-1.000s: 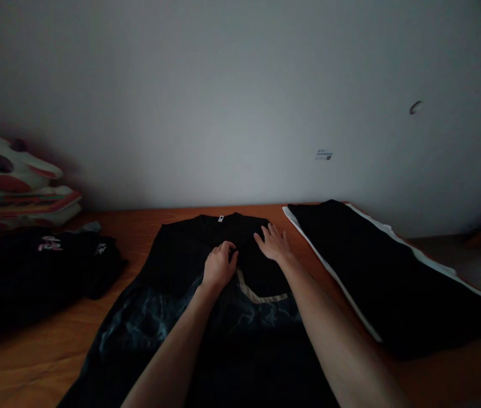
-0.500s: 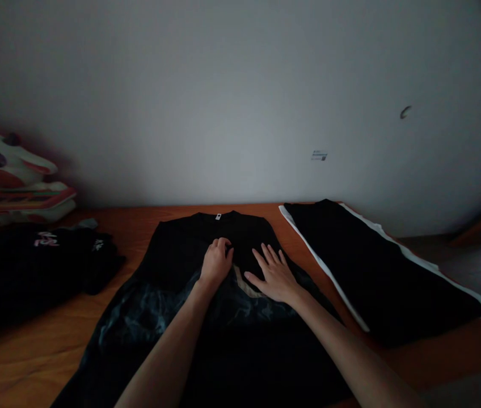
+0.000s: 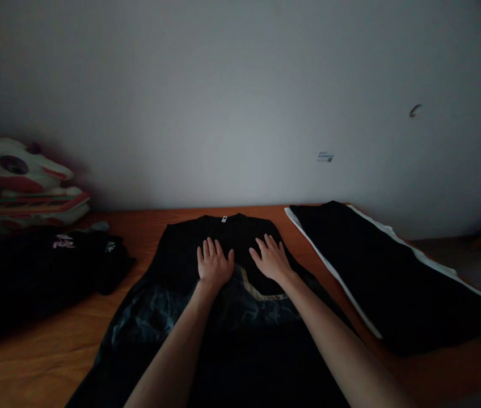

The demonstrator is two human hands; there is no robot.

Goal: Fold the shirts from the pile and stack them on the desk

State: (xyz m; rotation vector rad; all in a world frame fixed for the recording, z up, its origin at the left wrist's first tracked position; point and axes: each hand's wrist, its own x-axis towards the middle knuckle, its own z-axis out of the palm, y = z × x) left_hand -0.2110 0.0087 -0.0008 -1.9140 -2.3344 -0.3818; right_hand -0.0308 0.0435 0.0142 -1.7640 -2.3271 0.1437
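1. The shirt [image 3: 244, 326] lies spread in the middle of the orange-brown surface [image 3: 49, 345], its collar toward the wall [image 3: 223, 102]; a small pale label [image 3: 224, 219] shows at the neck; its upper part is black, with a smoky blue band below and a pale angled strip [image 3: 257, 294] on the chest.
2. The left hand [image 3: 215, 265] is palm down on the shirt's chest, fingers straight, thumb out to the side; it is open and grips nothing.
3. The right hand [image 3: 273, 259] is also palm down on the chest, nearer the right edge, fingers spread; it too is open, with nothing in its grasp; the two hands are apart, and how hard either presses I cannot tell.
4. To the right, apart from the shirt, a black cloth [image 3: 363, 272] lies flat, with white cloth [image 3: 334, 275] showing along its edges.
5. To the left lies a dark heap [image 3: 53, 277] with pinkish-white print; behind it stands a toy [image 3: 28, 175], white and red; a sticker [image 3: 325, 157] is on the wall.
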